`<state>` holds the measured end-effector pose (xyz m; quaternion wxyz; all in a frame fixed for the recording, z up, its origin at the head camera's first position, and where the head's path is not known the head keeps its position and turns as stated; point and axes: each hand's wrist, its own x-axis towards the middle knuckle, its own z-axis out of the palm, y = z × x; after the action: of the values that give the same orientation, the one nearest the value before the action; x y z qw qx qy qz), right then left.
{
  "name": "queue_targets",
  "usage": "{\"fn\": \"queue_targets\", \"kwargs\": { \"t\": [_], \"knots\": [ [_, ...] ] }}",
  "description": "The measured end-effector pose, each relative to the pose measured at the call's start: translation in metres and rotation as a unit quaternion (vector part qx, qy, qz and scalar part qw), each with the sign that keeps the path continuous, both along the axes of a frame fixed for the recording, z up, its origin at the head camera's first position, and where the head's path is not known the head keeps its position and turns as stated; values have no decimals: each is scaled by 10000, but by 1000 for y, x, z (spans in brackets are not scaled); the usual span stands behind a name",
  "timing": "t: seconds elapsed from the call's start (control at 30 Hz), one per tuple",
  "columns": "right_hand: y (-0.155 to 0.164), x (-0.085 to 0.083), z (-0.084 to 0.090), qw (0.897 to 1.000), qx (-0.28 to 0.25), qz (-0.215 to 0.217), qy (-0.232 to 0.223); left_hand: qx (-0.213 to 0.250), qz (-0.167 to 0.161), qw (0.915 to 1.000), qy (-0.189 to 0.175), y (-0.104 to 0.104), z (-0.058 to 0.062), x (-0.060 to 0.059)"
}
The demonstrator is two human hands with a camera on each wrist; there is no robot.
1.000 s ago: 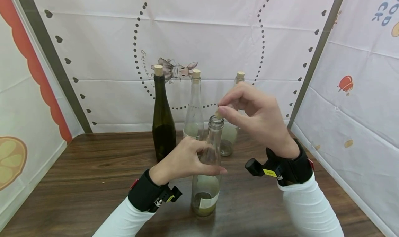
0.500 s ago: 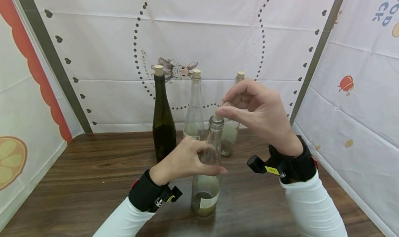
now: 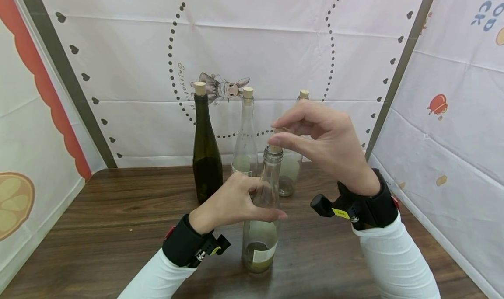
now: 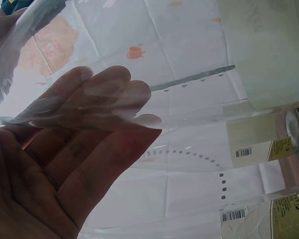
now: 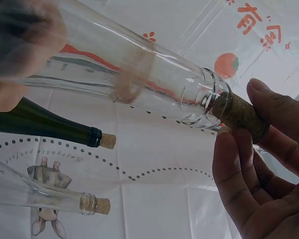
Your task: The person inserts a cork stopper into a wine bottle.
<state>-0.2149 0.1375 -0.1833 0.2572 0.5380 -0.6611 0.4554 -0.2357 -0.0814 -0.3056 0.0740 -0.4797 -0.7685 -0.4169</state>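
Note:
A clear glass bottle (image 3: pixel 263 211) with a pale label stands upright on the wooden table (image 3: pixel 118 220) in front of me. My left hand (image 3: pixel 232 203) grips its body below the neck; its fingers (image 4: pixel 89 94) show through the glass in the left wrist view. My right hand (image 3: pixel 315 137) pinches a cork (image 5: pixel 239 113) whose lower end sits in the bottle's mouth (image 3: pixel 273 151). In the right wrist view the clear bottle (image 5: pixel 139 74) runs across the frame with the cork stuck partway in, thumb and fingers (image 5: pixel 239 184) around it.
Behind stand a dark green bottle (image 3: pixel 205 154), a clear bottle (image 3: pixel 245 146) and another clear bottle (image 3: pixel 293 168), each corked. Printed fabric walls (image 3: pixel 275 50) close in the table on the left, back and right.
My right hand has shifted slightly left and turned over the bottle mouth with the cork. The left hand and the bottle have stayed put.

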Motion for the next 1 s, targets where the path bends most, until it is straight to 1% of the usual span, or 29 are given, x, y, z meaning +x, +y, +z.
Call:
{"fn": "queue_targets", "kwargs": {
  "t": [0.47, 0.77, 1.0],
  "knots": [
    [-3, 1, 2, 9989, 153, -321, 293, -42, 85, 9999, -59, 0, 0, -1],
    [-3, 0, 2, 9978, 211, -429, 458, 51, 39, 10000, 29, 0, 0, 0],
    [-3, 0, 2, 9972, 349, -484, 449, 89, 28, 9999, 48, 0, 0, 0]
  ]
}}
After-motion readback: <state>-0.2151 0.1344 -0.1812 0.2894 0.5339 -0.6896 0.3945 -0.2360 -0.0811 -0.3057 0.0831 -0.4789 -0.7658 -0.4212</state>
